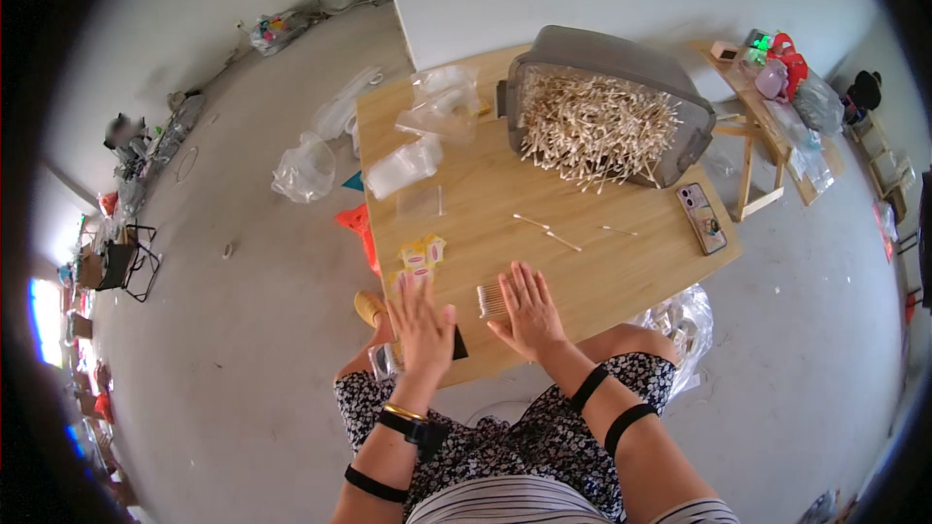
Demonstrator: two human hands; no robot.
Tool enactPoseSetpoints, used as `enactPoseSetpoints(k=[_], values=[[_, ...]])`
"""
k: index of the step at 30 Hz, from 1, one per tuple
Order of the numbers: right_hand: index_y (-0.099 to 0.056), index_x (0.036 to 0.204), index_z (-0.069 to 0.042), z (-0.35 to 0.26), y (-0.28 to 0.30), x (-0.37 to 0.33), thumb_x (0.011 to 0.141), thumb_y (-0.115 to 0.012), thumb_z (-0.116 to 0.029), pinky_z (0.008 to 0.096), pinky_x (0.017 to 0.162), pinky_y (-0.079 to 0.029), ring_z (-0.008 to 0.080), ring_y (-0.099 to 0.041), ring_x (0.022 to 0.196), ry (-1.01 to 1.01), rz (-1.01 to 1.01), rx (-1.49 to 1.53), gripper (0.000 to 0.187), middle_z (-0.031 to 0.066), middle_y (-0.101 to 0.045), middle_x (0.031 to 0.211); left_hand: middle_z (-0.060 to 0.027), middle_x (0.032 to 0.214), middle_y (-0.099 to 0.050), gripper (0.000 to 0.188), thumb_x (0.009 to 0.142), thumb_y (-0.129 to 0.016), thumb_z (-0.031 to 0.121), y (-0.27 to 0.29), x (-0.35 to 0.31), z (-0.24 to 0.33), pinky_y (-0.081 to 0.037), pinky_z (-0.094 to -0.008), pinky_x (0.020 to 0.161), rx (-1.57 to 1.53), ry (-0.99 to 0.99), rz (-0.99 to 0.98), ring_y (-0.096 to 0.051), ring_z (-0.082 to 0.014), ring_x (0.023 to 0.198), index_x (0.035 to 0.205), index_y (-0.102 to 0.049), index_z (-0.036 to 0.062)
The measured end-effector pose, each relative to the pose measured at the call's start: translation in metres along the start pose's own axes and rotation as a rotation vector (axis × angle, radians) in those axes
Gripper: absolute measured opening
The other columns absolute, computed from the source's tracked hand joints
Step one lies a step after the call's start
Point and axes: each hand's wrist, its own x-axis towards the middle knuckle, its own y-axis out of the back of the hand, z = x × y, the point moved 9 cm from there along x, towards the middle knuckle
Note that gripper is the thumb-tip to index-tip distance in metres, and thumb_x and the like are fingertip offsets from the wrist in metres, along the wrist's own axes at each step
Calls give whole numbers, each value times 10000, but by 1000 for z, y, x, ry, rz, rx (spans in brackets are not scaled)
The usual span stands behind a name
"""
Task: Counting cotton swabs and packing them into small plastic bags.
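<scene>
My right hand [531, 315] lies flat with fingers stretched at the right end of a neat row of cotton swabs [488, 301] on the table. Its fingers cover part of that row. My left hand [423, 332] is open, fingers spread, over the near left corner beside yellow-and-white paper cards [419, 254]. A black flat piece [459, 345] shows partly from under it. A clear pack [382, 361] sits at the table edge by my left wrist, its contents hard to make out. Three loose cotton swabs [563, 241] lie farther out on the wood.
A grey plastic bin [694, 121] tipped toward me holds a heap of cotton swabs [597, 121]. A phone [702, 218] lies at the table's right edge. Clear plastic bags [406, 167] cover the far left. A side bench [767, 121] with bags stands right.
</scene>
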Motion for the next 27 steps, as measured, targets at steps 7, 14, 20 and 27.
enactPoseSetpoints(k=[7,14,20,27], values=[[-238,1553,-3,-68,-17,-12,973,-439,-541,474,1247,-82,360,-112,1527,112,-116,-114,816,231,-163,1628,-251,1289,-592,630,1037,-410,503,-21,-79,-189,-422,-398,1021,-605,634,-9,-558,-335,1225,1340,-540,-33],[-225,1562,-20,-101,-31,-22,985,-423,-520,474,1249,-79,347,-106,1530,121,-102,-104,789,222,-154,1634,-39,622,-511,626,1028,-446,537,-37,-86,-182,-427,-352,627,-693,704,300,-482,-148,635,759,-538,-21],[-231,1568,-51,-102,-33,-22,970,-476,-493,501,1242,-87,349,-116,1528,77,-87,-92,783,222,-150,1634,-142,1318,-612,697,1005,-497,551,-63,-92,-169,-470,-304,976,-1030,934,118,-591,-218,1172,1424,-509,-6],[-241,1562,-43,-127,-39,-14,953,-515,-509,513,1236,-85,349,-105,1530,114,-48,-84,814,223,-134,1637,-18,853,-617,521,1036,-493,474,-52,-93,-169,-455,-284,729,-1089,955,295,-541,-104,783,949,-660,-12]])
